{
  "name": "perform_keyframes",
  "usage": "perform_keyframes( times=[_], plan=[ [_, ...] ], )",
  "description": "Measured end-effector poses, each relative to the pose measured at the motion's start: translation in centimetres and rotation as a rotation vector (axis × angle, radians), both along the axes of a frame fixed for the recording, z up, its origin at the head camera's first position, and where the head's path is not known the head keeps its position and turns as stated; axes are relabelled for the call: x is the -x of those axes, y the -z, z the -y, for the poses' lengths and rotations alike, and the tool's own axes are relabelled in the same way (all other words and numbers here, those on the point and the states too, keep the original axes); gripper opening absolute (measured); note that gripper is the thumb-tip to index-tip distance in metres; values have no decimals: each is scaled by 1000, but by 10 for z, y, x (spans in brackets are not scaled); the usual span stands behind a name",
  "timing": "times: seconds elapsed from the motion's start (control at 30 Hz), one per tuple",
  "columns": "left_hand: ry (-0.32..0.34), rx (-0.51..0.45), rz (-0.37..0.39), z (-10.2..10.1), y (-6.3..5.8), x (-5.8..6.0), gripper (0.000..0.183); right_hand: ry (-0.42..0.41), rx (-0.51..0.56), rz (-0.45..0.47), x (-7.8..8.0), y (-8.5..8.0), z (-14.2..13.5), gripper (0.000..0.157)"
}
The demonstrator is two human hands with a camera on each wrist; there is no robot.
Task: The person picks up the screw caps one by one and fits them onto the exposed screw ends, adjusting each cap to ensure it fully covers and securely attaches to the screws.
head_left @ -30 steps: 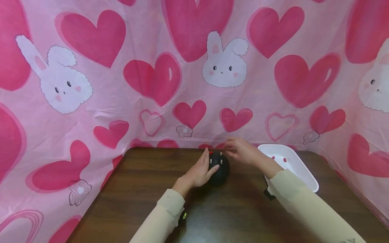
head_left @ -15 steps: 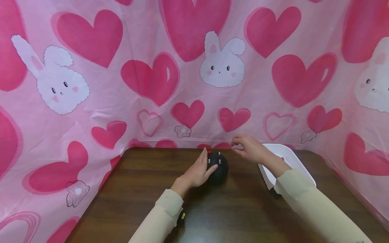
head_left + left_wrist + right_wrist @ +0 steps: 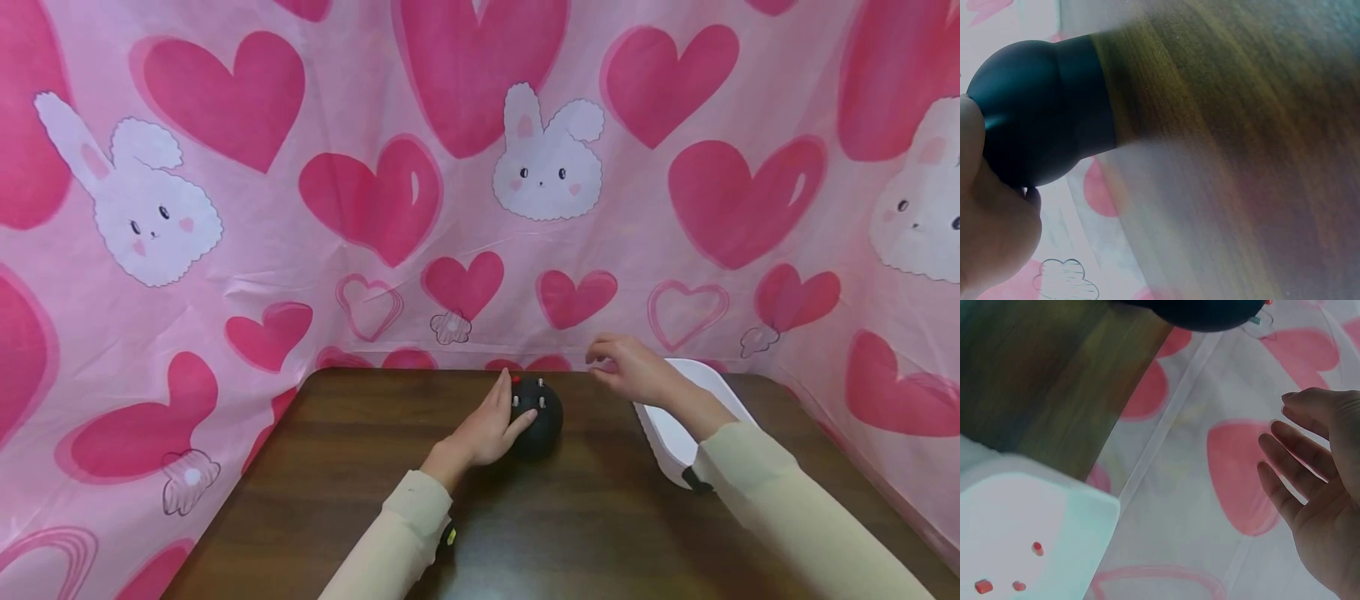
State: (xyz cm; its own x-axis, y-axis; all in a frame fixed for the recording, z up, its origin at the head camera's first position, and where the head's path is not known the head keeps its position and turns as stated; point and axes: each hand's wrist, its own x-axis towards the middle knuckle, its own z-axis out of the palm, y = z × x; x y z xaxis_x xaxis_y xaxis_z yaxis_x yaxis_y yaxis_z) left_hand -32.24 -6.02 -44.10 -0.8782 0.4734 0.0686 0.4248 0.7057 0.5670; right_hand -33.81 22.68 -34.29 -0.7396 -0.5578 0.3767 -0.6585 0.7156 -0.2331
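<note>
A black ball-shaped object (image 3: 543, 433) stands upright near the table's far edge; the left wrist view shows its short cylindrical base (image 3: 1088, 97). Several small metal pegs (image 3: 542, 402) stick up from its top, and a small red piece (image 3: 516, 379) sits at its far left. My left hand (image 3: 483, 429) holds the ball from the left, thumb across the near side and fingers along the left side. To the right, my right hand (image 3: 633, 371) hovers over the far edge near the tray, fingers loosely bent; the right wrist view (image 3: 1322, 481) shows nothing between them.
The white tray (image 3: 667, 437) stands on the right side of the table, partly hidden by my right forearm. Several small red pieces (image 3: 984, 586) lie in it. A pink heart-and-rabbit cloth (image 3: 375, 100) hangs behind the wooden tabletop (image 3: 337, 450).
My right hand has moved right, away from the black ball and towards the tray. My left hand keeps its hold on the ball. The head view has shifted slightly.
</note>
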Motion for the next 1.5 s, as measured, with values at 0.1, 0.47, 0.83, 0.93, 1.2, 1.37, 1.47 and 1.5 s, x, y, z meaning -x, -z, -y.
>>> perform_keyframes(
  times=[0.1,0.47,0.83,0.93,1.2,1.37,1.47,1.5],
  plan=[
    [2,-3,2,0,0,0,96,18,-8,4,2,0,-9,16],
    [2,-10,14,0,-1,1,96,-25,21,-17,8,4,-37,10],
    [5,-3,10,1,-1,-1,95,35,18,40,11,7,-54,15],
    [3,-6,11,1,-1,-1,95,26,10,19,12,7,-58,10],
    [3,-8,16,2,-2,0,96,16,18,32,18,9,-72,10],
    [6,-17,18,2,0,2,95,32,4,31,23,13,-82,13],
    [12,-20,19,2,1,2,95,29,2,36,24,15,-86,13],
    [14,-24,19,2,1,2,95,33,1,40,25,15,-87,13]
  ],
)
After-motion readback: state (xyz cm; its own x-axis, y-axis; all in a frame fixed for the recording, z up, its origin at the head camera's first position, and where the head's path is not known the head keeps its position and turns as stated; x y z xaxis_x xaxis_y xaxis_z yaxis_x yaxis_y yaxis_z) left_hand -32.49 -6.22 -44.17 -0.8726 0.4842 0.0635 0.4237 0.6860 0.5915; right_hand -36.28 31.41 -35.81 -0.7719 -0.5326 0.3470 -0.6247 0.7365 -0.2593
